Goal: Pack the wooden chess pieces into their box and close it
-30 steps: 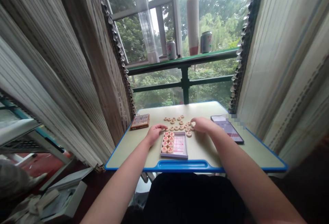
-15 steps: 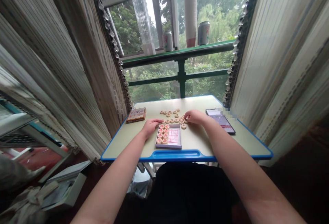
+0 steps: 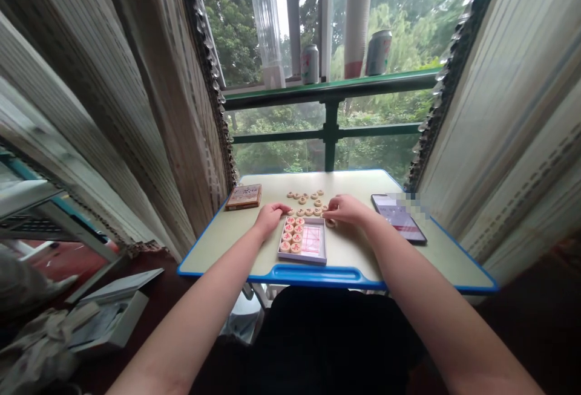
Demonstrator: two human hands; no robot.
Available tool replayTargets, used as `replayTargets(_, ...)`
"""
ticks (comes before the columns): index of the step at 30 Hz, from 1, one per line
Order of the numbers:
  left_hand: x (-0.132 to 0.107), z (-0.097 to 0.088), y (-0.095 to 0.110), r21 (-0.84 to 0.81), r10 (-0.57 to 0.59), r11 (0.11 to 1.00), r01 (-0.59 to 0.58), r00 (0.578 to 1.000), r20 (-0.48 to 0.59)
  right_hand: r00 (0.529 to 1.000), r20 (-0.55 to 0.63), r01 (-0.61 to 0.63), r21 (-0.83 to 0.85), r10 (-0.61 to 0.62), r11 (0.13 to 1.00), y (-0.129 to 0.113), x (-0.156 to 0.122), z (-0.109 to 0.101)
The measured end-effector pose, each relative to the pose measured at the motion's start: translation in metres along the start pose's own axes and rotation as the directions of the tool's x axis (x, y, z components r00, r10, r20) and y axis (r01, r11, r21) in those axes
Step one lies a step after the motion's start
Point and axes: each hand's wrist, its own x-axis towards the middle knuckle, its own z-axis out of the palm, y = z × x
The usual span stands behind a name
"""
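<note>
On the table, a row of round wooden xiangqi pieces (image 3: 309,212) lies just behind a shallow box (image 3: 321,256). My left hand (image 3: 270,219) is at the row's left end, its fingers close together against the end piece. At the right end is my right hand (image 3: 347,208), thumb and fingers closed on a piece they partly hide. Inside the box, red-marked pieces (image 3: 296,238) stand in two columns on the left. A sheet with a red printed grid (image 3: 311,240) shows on the box's right side. More loose pieces (image 3: 302,200) are scattered behind the row.
A brown patterned box lid (image 3: 244,196) lies at the table's left. On the right rests a phone or tablet (image 3: 399,218). Cans (image 3: 310,64) and a tall stack of paper cups (image 3: 357,20) stand on the window ledge. Curtains (image 3: 488,123) hang at both sides.
My right hand has come slightly nearer, toward the box's back right corner, and now covers part of a loose piece there. My left hand stays at the row's left end. The view has shifted.
</note>
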Motion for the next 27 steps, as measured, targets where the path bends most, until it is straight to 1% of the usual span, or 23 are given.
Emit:
replayTargets(4,-0.008,-0.002,0.008,0.066,0.016,0.998,-0.014,1.000,-0.024,1.000,-0.025,0.004,-0.055,-0.005,0.998,-0.004,0.001,0.000)
replayTargets(7,-0.016,-0.004,0.015,0.200,0.067,0.979,-0.048,0.994,-0.089,0.999,-0.021,0.034,-0.079,-0.036,0.996,-0.005,0.001,-0.001)
replayTargets(8,-0.018,-0.004,0.016,0.243,0.083,0.968,-0.061,0.993,-0.081,0.999,-0.004,0.040,-0.077,-0.041,0.996,-0.005,0.001,0.000)
replayTargets(10,-0.022,-0.004,0.018,0.304,0.099,0.949,-0.087,0.995,-0.025,0.999,0.027,0.031,-0.065,-0.029,0.997,-0.003,0.002,0.000)
replayTargets(12,-0.023,-0.003,0.018,0.322,0.095,0.942,-0.100,0.995,0.030,1.000,0.028,0.012,-0.070,-0.010,0.998,0.000,0.004,0.001)
replayTargets(16,-0.023,-0.003,0.020,0.317,0.081,0.943,-0.099,0.994,0.068,0.998,-0.058,0.001,-0.083,-0.006,0.997,-0.001,0.003,-0.003)
replayTargets(18,-0.023,-0.004,0.021,0.320,0.072,0.942,-0.095,0.994,0.083,0.996,-0.081,0.043,-0.028,-0.045,0.999,-0.008,-0.002,-0.008)
replayTargets(20,-0.022,-0.005,0.021,0.336,0.076,0.937,-0.100,0.994,0.083,0.990,-0.038,0.139,0.045,-0.137,0.989,-0.019,-0.008,-0.012)
replayTargets(22,-0.022,-0.006,0.021,0.352,0.085,0.930,-0.104,0.994,0.071,0.973,0.057,0.219,0.052,-0.222,0.974,-0.030,-0.015,-0.013)
replayTargets(24,-0.023,-0.006,0.021,0.370,0.093,0.923,-0.106,0.994,0.053,0.963,0.126,0.244,-0.040,-0.237,0.969,-0.041,-0.021,-0.012)
replayTargets(25,-0.023,-0.006,0.021,0.376,0.095,0.921,-0.105,0.995,0.045,0.964,0.139,0.239,-0.091,-0.225,0.967,-0.045,-0.023,-0.011)
replayTargets(27,-0.025,-0.006,0.022,0.388,0.091,0.916,-0.097,0.995,0.034,0.973,0.126,0.216,-0.178,-0.196,0.960,-0.050,-0.025,-0.008)
